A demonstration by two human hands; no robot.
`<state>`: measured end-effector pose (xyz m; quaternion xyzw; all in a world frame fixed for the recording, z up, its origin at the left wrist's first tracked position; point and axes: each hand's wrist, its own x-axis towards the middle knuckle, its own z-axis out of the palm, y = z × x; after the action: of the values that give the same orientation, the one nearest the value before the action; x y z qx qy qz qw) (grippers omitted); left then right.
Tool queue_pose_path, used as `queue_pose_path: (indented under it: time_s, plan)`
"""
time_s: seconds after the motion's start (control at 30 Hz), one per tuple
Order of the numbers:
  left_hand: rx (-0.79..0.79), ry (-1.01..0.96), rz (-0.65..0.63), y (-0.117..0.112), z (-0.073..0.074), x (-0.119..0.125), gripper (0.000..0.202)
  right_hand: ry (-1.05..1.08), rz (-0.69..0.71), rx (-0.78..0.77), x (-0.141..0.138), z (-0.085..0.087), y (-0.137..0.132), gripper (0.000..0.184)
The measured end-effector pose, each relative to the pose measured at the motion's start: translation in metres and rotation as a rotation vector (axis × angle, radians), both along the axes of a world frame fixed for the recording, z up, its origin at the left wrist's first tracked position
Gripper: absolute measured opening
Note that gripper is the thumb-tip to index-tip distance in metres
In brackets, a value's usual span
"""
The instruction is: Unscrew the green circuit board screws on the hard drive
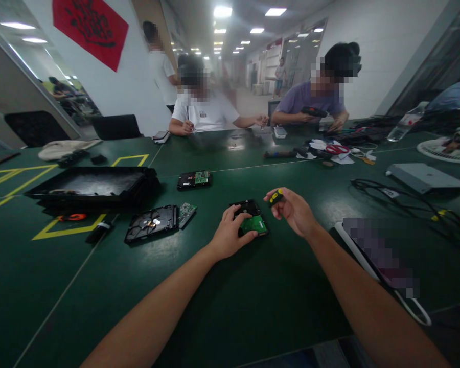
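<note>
My left hand [232, 227] grips a hard drive [258, 223] that lies on the green table, its green circuit board facing up. The fingers reach over its left part and hide some of it, with the thumb along the near side. Just right of the drive, my right hand [291, 207] is raised and closed around a black and yellow screwdriver [276, 197]. Its tip cannot be made out. To the left lie an opened hard drive [152, 223], a loose circuit board [186, 214] beside it, and another hard drive [193, 180] farther back.
Black trays [95, 186] stand at the left. At the right are a phone [379, 250] on a white power bank, black cables [402, 199] and a grey metal box [429, 179]. Two people work across the table, one holding a power drill [315, 111]. A bottle [407, 122] stands back right.
</note>
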<state>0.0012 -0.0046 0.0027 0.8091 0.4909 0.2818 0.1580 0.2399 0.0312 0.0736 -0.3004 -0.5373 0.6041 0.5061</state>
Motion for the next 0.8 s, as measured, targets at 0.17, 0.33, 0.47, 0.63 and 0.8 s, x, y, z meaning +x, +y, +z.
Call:
queue_pose_path:
  time_s: [0.17, 0.33, 0.47, 0.63, 0.8]
  plan:
    - [-0.006, -0.004, 0.002, -0.0007, 0.0022, 0.0008, 0.052, -0.037, -0.061, 0.014, -0.0021, 0.0004, -0.0009, 0.033]
    - [-0.004, -0.01, -0.001, -0.001, 0.0031, 0.0007, 0.052, -0.065, -0.071, 0.029, -0.0031, 0.0016, -0.0022, 0.033]
    - [-0.007, -0.002, 0.001, -0.0008, 0.0029, 0.0001, 0.052, -0.06, -0.045, 0.028, -0.003, 0.0025, -0.0031, 0.032]
    - [-0.003, -0.009, -0.005, -0.0007, 0.0026, -0.0001, 0.052, -0.014, -0.027, 0.001, -0.0014, -0.0001, 0.0001, 0.04]
    - [-0.001, -0.001, -0.002, 0.0002, 0.0011, 0.0004, 0.053, -0.027, -0.06, -0.005, -0.0013, 0.0002, 0.0007, 0.037]
